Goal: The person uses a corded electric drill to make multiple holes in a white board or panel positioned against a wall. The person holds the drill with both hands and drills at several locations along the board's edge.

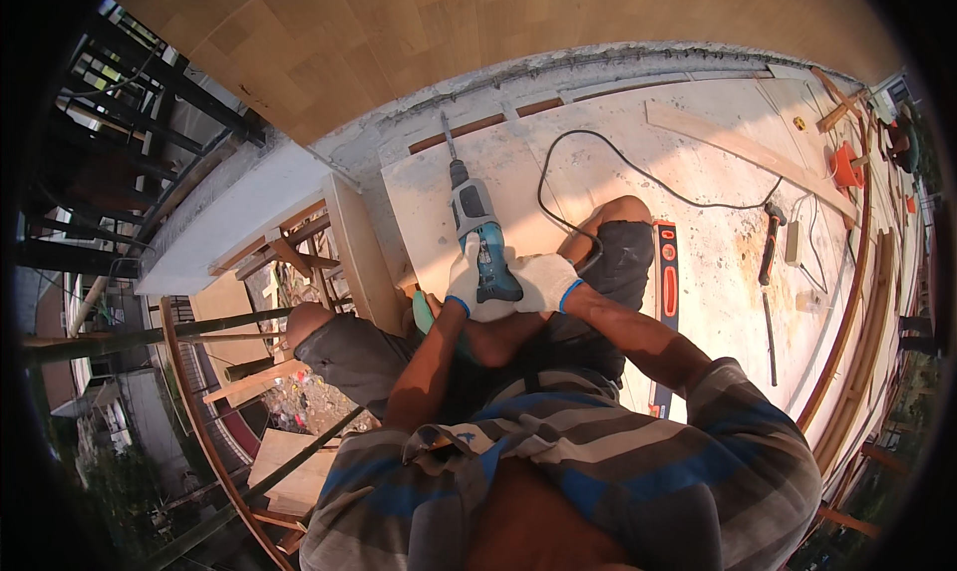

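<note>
A blue-and-grey rotary hammer drill (481,234) points away from me over the pale board between my knees. Its long metal bit (448,134) reaches toward the rough concrete edge at the foot of the wood-faced panel; I cannot tell if the tip touches. My left hand (465,276), in a white glove with a blue cuff, is closed around the left side of the drill's rear. From the right, my right hand (543,283), gloved alike, wraps the rear handle; its fingers are partly hidden. A black cable (620,152) loops over the board to the right.
To my right lie a red-and-black spirit level (667,272), a hammer (772,240), a thin metal rod (769,337) and a long wooden plank (743,155). Farther right is an orange-red bucket (847,164). On the left, an opening with wooden framing (299,257) drops to rubble below.
</note>
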`<control>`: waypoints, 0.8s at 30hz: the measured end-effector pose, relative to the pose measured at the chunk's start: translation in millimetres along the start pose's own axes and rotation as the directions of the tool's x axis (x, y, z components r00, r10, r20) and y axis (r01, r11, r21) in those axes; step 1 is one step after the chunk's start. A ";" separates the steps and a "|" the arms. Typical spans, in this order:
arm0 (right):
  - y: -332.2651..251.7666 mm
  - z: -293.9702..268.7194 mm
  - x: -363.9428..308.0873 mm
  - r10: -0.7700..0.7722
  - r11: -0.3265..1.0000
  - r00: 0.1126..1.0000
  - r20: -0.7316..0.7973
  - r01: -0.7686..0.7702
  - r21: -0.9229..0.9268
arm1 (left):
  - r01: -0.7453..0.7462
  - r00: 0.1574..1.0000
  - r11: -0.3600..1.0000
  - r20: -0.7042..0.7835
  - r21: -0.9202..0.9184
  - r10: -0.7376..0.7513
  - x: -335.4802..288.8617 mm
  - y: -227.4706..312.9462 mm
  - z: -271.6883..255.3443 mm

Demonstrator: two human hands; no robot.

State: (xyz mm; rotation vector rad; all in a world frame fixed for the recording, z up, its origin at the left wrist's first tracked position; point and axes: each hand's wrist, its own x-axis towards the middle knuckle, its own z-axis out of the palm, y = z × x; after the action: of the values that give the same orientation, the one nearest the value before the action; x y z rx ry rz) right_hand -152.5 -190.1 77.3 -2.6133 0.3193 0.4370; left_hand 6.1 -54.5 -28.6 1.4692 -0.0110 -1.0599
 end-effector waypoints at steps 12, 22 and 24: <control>-66.5 19.6 1.4 0.471 0.817 0.873 -0.130 -0.375 0.439 | 0.006 0.967 0.844 0.211 0.537 -0.141 35.6 87.6 4.6; 7.3 2.2 -17.1 0.116 0.992 0.988 -0.102 -0.111 0.053 | 0.064 0.997 0.997 -0.042 0.047 -0.062 23.9 12.7 33.9; 21.8 -31.0 -17.7 0.045 0.996 0.999 -0.013 -0.046 -0.070 | 0.066 0.989 0.992 -0.124 -0.109 -0.080 24.0 -1.8 54.6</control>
State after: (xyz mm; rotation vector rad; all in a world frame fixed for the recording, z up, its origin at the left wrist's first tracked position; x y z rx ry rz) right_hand -167.5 -221.3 100.8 -2.6823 0.3746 0.4564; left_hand -13.5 -110.6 -33.8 1.4491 0.1882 -1.0083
